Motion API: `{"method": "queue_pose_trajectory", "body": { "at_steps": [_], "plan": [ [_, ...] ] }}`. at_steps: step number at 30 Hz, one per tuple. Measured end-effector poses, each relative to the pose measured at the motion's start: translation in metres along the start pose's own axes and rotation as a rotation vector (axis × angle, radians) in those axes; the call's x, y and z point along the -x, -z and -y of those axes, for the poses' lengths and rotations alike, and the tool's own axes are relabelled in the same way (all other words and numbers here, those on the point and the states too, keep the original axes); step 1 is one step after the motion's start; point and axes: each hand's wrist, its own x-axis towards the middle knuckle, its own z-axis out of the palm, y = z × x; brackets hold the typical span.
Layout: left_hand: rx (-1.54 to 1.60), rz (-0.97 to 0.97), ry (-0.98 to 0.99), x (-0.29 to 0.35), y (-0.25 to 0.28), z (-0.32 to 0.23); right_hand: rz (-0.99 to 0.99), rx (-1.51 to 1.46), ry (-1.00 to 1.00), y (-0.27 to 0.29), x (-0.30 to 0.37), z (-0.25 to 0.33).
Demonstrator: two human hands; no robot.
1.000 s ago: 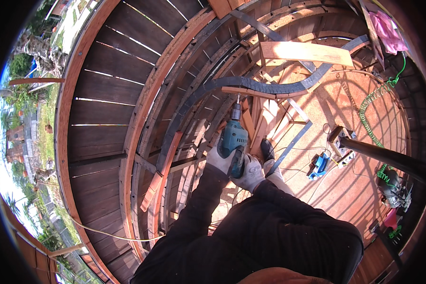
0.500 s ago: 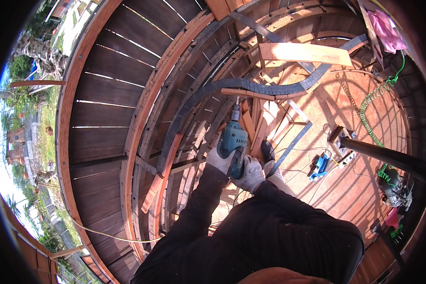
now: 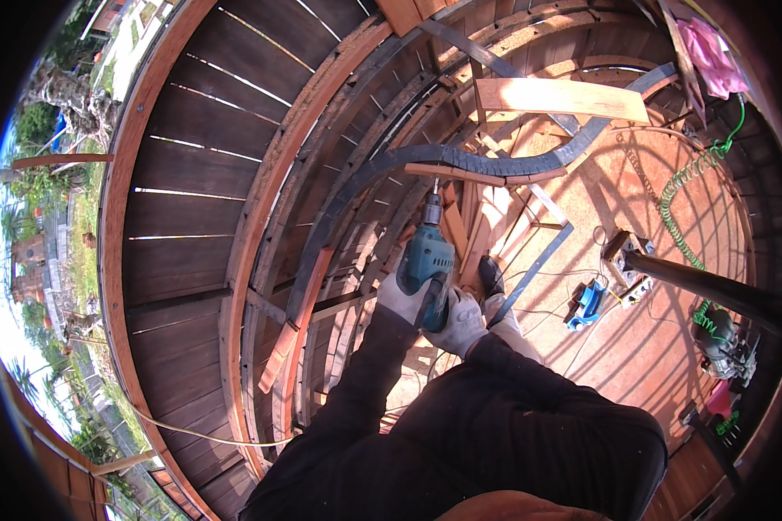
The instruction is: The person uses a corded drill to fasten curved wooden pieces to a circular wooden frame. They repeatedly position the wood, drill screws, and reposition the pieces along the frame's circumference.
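A teal power drill [image 3: 428, 252] points away from me, its bit meeting a strip of reddish wood [image 3: 454, 174] fixed along a dark curved metal band [image 3: 382, 162]. My left hand [image 3: 401, 300], in a white work glove, is wrapped round the drill's body and grip from the left. On the right side of the grip, my right hand [image 3: 461, 323], gloved the same way, is closed round the lower handle. Both forearms are in black sleeves. The drill's trigger and some of my fingers are hidden.
Curved wooden ribs [image 3: 278, 182] and dark planks [image 3: 187, 204] rise at the left. A pale board [image 3: 560, 97] lies across the frame ahead. On the floor at right are a blue power tool [image 3: 587, 306], a green coiled hose [image 3: 669, 204] and a dark pole [image 3: 712, 285].
The view has shifted very slightly against the planks at the left. Both hands keep their hold on the drill, and its bit stays at the wooden strip.
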Motion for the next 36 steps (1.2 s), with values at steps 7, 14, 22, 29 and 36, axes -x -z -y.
{"method": "queue_pose_trajectory", "body": {
  "at_steps": [7,14,22,29,36],
  "plan": [
    [0.054,0.037,0.005,-0.003,0.006,0.007,0.007,-0.021,0.044,-0.007,-0.001,-0.007],
    [0.056,0.049,-0.003,-0.007,0.011,0.012,-0.066,0.024,0.047,-0.005,0.001,0.000],
    [0.159,0.113,0.031,-0.009,0.012,0.014,-0.030,0.110,0.009,0.011,0.003,0.013],
    [0.161,0.120,-0.001,-0.005,0.007,0.008,0.018,0.155,-0.031,0.021,0.007,0.015],
    [0.139,0.094,-0.006,-0.009,0.007,0.017,-0.008,0.142,0.048,0.016,0.004,0.004]
  ]
}}
